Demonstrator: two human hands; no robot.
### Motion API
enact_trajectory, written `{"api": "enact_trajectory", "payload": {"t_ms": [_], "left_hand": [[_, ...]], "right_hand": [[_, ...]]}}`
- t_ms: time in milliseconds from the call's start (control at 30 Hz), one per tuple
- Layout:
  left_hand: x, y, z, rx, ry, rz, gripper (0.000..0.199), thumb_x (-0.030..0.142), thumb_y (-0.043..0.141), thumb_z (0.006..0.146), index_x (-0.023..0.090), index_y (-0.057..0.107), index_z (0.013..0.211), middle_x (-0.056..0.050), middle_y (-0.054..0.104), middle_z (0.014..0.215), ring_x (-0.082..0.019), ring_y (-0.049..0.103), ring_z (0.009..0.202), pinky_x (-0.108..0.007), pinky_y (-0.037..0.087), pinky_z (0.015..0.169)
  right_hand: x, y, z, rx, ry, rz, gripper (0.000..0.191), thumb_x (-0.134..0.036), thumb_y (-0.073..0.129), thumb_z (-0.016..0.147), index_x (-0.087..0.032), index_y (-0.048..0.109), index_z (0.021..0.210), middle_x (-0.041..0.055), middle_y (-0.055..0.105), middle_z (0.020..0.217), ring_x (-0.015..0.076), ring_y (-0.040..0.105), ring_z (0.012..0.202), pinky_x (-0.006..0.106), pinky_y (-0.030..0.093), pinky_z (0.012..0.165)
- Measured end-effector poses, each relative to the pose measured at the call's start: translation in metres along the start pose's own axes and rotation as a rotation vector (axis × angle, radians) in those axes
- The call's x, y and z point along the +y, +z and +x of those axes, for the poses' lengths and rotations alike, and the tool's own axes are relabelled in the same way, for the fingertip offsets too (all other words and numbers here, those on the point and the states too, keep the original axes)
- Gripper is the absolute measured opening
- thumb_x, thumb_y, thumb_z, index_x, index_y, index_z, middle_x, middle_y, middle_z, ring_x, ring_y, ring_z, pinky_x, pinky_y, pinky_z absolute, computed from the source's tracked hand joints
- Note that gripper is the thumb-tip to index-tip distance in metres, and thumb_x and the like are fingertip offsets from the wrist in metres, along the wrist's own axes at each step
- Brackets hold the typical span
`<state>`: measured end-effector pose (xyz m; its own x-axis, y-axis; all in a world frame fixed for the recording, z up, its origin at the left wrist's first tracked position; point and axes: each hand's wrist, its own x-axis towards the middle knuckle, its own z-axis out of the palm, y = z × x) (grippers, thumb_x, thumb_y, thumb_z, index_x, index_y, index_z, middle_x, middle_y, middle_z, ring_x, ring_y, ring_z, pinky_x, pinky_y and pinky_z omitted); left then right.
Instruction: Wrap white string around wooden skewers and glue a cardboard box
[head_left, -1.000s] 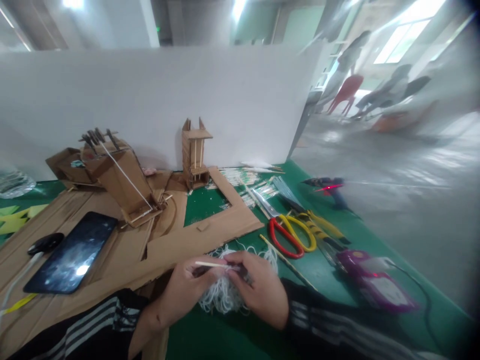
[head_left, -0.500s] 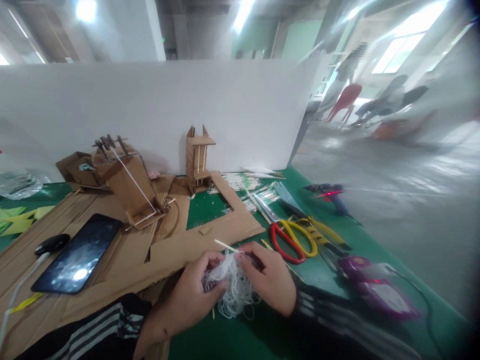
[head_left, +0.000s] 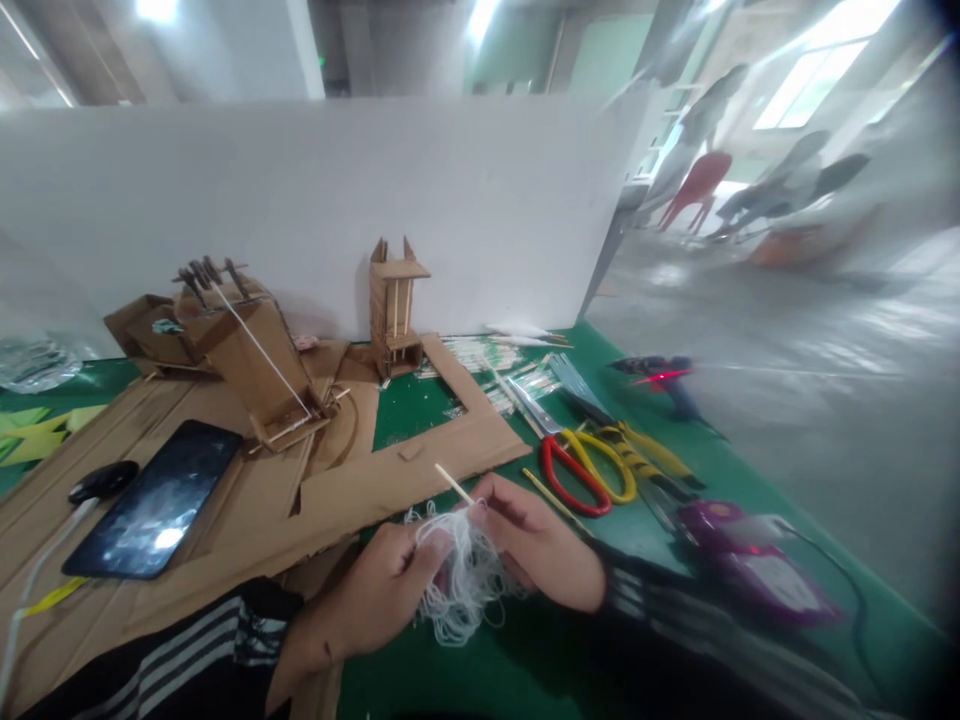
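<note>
A loose tangle of white string (head_left: 461, 605) hangs between my two hands over the green table. My left hand (head_left: 394, 580) is closed on the left side of the tangle, thumb on top. My right hand (head_left: 536, 540) pinches a thin wooden stick (head_left: 452, 482) together with some of the string. The stick's free end points up and to the left, and its lower end is hidden by my fingers. Just right of my right hand lie scissors (head_left: 576, 470) with one red and one yellow handle loop.
Flat cardboard (head_left: 405, 465) covers the left and middle, bearing a phone (head_left: 157, 500) and a cardboard model (head_left: 259, 365). A smaller cardboard tower (head_left: 395, 310) stands behind. On the right are pliers (head_left: 652, 460), a purple device (head_left: 754, 565) and a glue gun (head_left: 664, 378). A white partition (head_left: 300, 190) closes the back.
The stick is tilted more upright in my right hand. My left hand has shifted slightly down and left on the string. The whole view has moved a little.
</note>
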<state>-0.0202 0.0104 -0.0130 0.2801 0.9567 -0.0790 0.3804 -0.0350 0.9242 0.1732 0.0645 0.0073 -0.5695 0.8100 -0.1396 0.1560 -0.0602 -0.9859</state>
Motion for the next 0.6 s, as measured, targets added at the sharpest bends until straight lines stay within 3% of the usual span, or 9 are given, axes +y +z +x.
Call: {"api": "enact_trajectory", "payload": {"t_ms": [67, 133, 300, 467, 600], "left_hand": [[0.0020, -0.0011, 0.0006, 0.019, 0.001, 0.006, 0.044, 0.043, 0.033, 0.095, 0.018, 0.051, 0.064, 0.001, 0.051, 0.061, -0.014, 0.044, 0.058, -0.024, 0.036, 0.059], [0.0031, -0.0016, 0.0015, 0.025, 0.006, 0.009, 0.043, 0.045, 0.032, 0.095, 0.018, 0.050, 0.066, 0.001, 0.049, 0.062, -0.014, 0.043, 0.059, -0.024, 0.035, 0.058], [0.0017, -0.0005, 0.0024, -0.008, 0.014, 0.002, 0.042, 0.045, 0.032, 0.095, 0.018, 0.049, 0.068, 0.001, 0.049, 0.063, -0.013, 0.043, 0.059, -0.024, 0.035, 0.058], [0.0021, -0.0003, 0.0008, -0.054, -0.015, -0.139, 0.036, 0.047, 0.041, 0.093, 0.017, 0.054, 0.079, 0.002, 0.049, 0.067, -0.012, 0.041, 0.060, -0.022, 0.035, 0.056], [0.0054, -0.0014, -0.0005, -0.086, -0.054, -0.283, 0.033, 0.046, 0.048, 0.090, 0.015, 0.058, 0.085, -0.001, 0.054, 0.073, -0.012, 0.045, 0.064, -0.022, 0.039, 0.060]], "right_hand": [[0.0028, 0.0002, 0.0002, -0.100, 0.122, 0.153, 0.031, -0.051, 0.051, 0.088, -0.021, 0.044, 0.085, -0.0104, 0.044, 0.055, 0.0016, 0.029, 0.028, 0.015, 0.016, 0.027], [0.0060, -0.0002, 0.0017, -0.132, 0.187, 0.267, 0.033, -0.053, 0.053, 0.086, -0.022, 0.042, 0.084, -0.0119, 0.044, 0.051, 0.0019, 0.029, 0.025, 0.013, 0.012, 0.024], [0.0111, 0.0003, 0.0062, -0.116, 0.266, 0.405, 0.033, -0.051, 0.057, 0.083, -0.023, 0.041, 0.082, -0.0138, 0.043, 0.042, 0.0026, 0.026, 0.022, 0.011, 0.015, 0.021], [0.0095, 0.0052, 0.0035, -0.065, 0.282, 0.408, 0.032, -0.050, 0.056, 0.083, -0.022, 0.041, 0.082, -0.0135, 0.043, 0.041, 0.0023, 0.026, 0.022, 0.011, 0.017, 0.021], [0.0085, 0.0087, 0.0022, -0.126, 0.299, 0.511, 0.035, -0.051, 0.058, 0.082, -0.022, 0.039, 0.080, -0.0136, 0.043, 0.039, 0.0025, 0.024, 0.022, 0.011, 0.020, 0.020]]}}
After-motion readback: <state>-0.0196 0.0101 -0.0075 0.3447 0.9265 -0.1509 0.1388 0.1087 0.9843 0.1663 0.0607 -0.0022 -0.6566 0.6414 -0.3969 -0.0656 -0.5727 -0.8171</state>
